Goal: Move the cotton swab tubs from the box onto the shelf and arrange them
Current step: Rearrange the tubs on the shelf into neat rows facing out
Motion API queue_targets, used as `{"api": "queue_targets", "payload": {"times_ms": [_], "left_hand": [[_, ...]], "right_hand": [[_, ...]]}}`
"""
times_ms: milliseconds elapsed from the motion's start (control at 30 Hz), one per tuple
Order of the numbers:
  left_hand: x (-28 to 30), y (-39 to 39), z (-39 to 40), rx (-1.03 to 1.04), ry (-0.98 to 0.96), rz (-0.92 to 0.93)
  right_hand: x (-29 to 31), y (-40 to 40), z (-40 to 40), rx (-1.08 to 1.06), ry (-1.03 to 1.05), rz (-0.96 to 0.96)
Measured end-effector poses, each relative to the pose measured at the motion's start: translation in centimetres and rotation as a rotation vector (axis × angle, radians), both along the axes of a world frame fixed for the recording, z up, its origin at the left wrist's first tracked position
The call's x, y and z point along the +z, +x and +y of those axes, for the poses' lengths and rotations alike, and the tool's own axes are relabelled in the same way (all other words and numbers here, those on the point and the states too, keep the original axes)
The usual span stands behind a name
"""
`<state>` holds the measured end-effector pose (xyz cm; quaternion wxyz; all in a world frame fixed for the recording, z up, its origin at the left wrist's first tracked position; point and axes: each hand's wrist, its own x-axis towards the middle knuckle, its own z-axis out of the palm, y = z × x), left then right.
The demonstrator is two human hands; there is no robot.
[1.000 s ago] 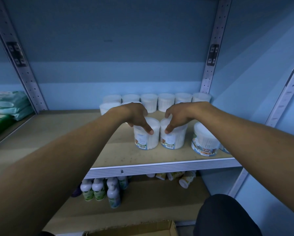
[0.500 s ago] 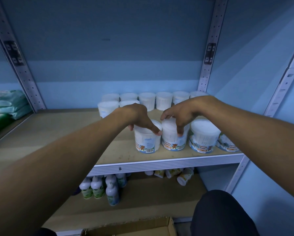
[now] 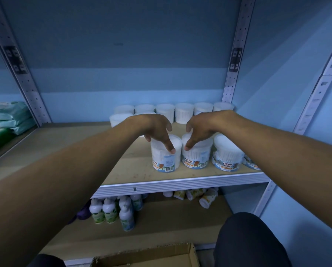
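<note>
Off to the left of my fingers there's a stack of wipe packs (image 3: 6, 120) on the neighbouring shelf. My left hand (image 3: 155, 130) is curled over the top of one cotton swab tub (image 3: 166, 158), thumb down its front, gripping it. Right next to it, touching, my right hand (image 3: 198, 132) grips a second tub (image 3: 196, 157) the same way. Right of that, two more tubs (image 3: 227, 156) line the shelf (image 3: 180, 183) edge. Behind my fingers, a back row of tubs (image 3: 184, 112). Below me, the cardboard box (image 3: 147, 256).
</note>
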<state>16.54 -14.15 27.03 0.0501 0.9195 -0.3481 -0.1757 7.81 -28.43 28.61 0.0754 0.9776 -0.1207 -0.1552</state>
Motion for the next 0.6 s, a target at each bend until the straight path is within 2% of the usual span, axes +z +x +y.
{"api": "queue_targets", "payload": {"times_ms": [600], "left_hand": [[0.2, -1.2, 0.1, 0.018, -0.026, -0.032]], "right_hand": [[0.4, -1.1, -0.6, 0.076, 0.096, 0.048]]}}
